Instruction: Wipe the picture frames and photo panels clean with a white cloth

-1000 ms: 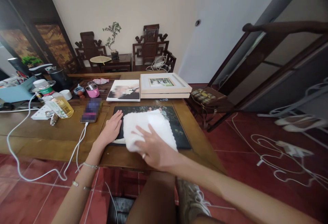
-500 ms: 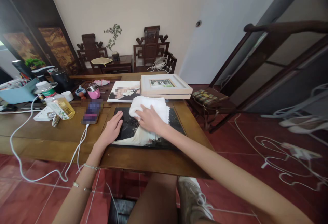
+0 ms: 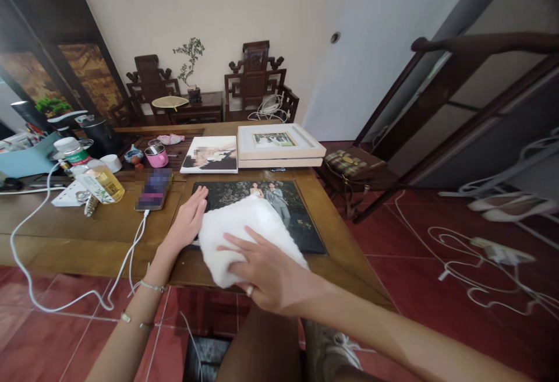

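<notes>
A dark photo print (image 3: 288, 213) lies flat on the wooden table (image 3: 87, 236) in front of me. My right hand (image 3: 262, 268) presses a white cloth (image 3: 244, 227) onto the print's near edge, fingers spread over the cloth. My left hand (image 3: 187, 222) lies flat with fingers stretched out on the print's left edge, holding it down. The cloth hides the near left part of the picture.
Behind the print lie a white canvas photo (image 3: 212, 155) and stacked light frames (image 3: 279, 146). Left of it are a phone (image 3: 154, 190) with a white cable (image 3: 26, 277), a pink cup (image 3: 156, 155) and bottles (image 3: 98, 181). Carved chairs (image 3: 257, 82) stand at the wall; cables cross the red floor.
My right hand pushed the cloth to the far edge of the print and has drawn it back to the near edge. My left hand stayed in place.
</notes>
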The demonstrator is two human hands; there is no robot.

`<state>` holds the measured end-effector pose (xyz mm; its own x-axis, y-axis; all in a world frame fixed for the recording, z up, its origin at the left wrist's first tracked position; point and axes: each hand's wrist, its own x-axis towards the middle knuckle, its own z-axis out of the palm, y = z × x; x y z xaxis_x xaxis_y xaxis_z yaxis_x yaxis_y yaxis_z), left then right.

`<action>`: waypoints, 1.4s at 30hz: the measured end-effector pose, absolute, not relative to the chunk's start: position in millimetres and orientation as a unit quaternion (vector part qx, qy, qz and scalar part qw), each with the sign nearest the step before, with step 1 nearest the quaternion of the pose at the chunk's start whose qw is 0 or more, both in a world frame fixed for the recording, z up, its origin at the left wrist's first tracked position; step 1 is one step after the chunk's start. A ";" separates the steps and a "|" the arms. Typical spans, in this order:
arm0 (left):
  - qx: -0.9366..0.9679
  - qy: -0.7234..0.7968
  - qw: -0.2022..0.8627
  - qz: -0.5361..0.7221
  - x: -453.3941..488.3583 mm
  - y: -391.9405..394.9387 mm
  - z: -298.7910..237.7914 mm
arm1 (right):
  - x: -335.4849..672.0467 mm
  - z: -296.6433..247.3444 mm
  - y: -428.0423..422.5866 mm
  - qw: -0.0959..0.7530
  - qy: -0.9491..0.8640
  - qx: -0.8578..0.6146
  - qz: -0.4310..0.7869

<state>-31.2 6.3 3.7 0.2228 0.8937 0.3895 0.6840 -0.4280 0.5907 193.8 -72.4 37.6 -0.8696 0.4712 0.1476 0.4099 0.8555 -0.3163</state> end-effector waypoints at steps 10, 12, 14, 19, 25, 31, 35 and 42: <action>0.807 0.510 0.126 0.272 -31.9 9.4 -3.8 | 220.0 35.3 -1.4 0.146 -0.885 -0.437 0.065; 0.807 0.509 0.123 0.273 -32.0 9.2 -3.9 | 197.8 42.3 25.2 0.166 -0.879 -0.433 0.110; 0.808 0.508 0.117 0.273 -32.1 9.0 -3.4 | 170.0 49.5 47.6 0.183 -0.880 -0.411 0.152; 0.815 0.503 0.107 0.268 -32.9 8.8 -2.0 | 117.5 60.0 74.5 0.175 -0.903 -0.351 0.178; 0.807 0.510 0.124 0.269 -34.3 8.7 -3.4 | 154.3 49.7 65.0 0.175 -0.888 -0.388 0.171; 0.805 0.505 0.128 0.283 -33.9 10.1 -4.6 | 246.0 31.4 53.2 0.192 -0.842 -0.489 0.124; 0.799 0.514 0.127 0.285 -34.1 11.2 -5.7 | 280.9 18.7 46.7 0.171 -0.831 -0.521 0.094; 0.790 0.543 0.106 0.262 -36.4 12.5 -8.0 | 288.8 15.1 -32.6 0.195 -0.880 -0.423 0.088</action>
<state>-36.4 12.5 -8.0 0.2719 0.9148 0.2987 0.8032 -0.3867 0.4531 288.8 -32.6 15.1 -0.5659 0.7795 0.2687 0.7112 0.6263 -0.3193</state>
